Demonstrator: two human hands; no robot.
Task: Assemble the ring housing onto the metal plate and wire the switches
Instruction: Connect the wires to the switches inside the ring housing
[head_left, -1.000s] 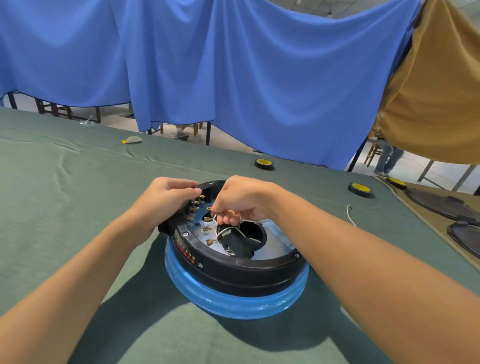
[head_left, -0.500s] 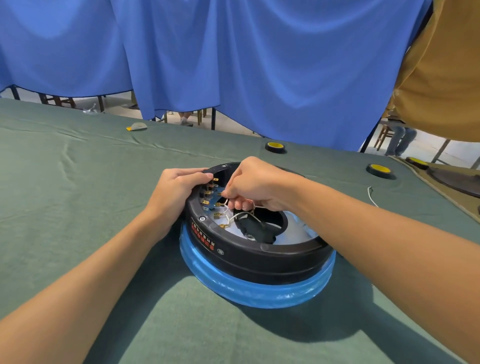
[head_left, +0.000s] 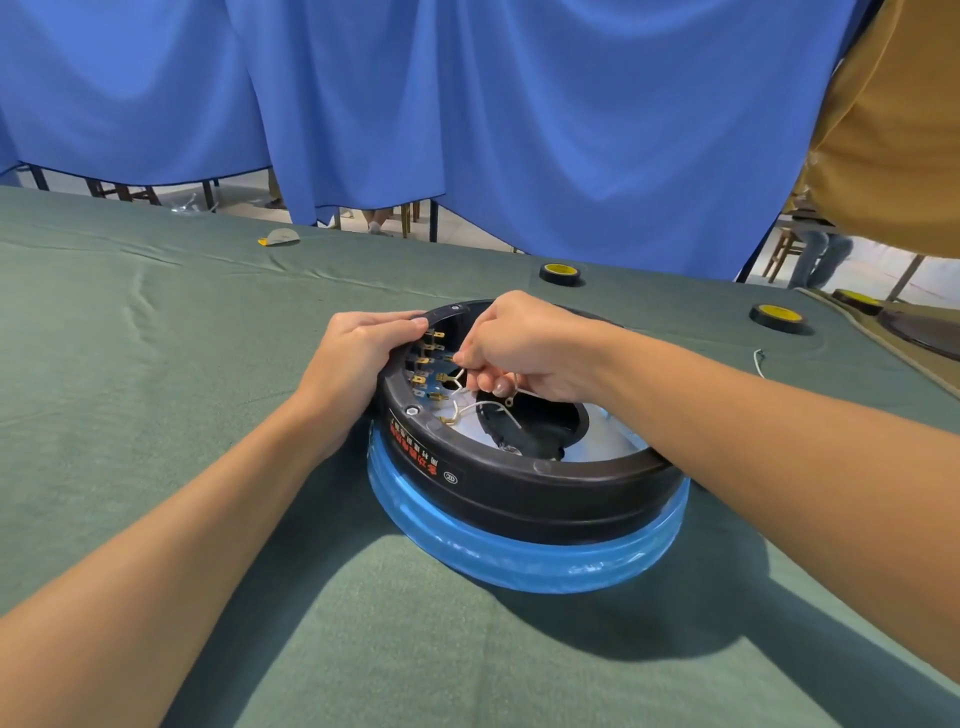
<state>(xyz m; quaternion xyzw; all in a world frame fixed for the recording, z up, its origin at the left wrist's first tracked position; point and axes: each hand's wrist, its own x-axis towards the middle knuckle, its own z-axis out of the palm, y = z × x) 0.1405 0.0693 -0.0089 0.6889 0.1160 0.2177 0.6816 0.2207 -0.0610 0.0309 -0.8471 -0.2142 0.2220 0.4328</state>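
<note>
A black ring housing sits on a metal plate wrapped in a blue film band, on the green table. Brass switch terminals line the ring's inner left wall. My left hand grips the ring's left rim, fingers curled over the top edge. My right hand reaches inside the ring and pinches a white wire close to the terminals. More white wire loops lie on the plate by the black centre hub.
Two black-and-yellow tape rolls lie on the green cloth behind the ring. A loose white wire lies to the right. Blue curtains hang behind the table. Dark round parts sit at far right.
The view has shifted, so the ring sits further right and lower in frame. Both hands keep their hold; my right hand stays at the terminals with the wire.
</note>
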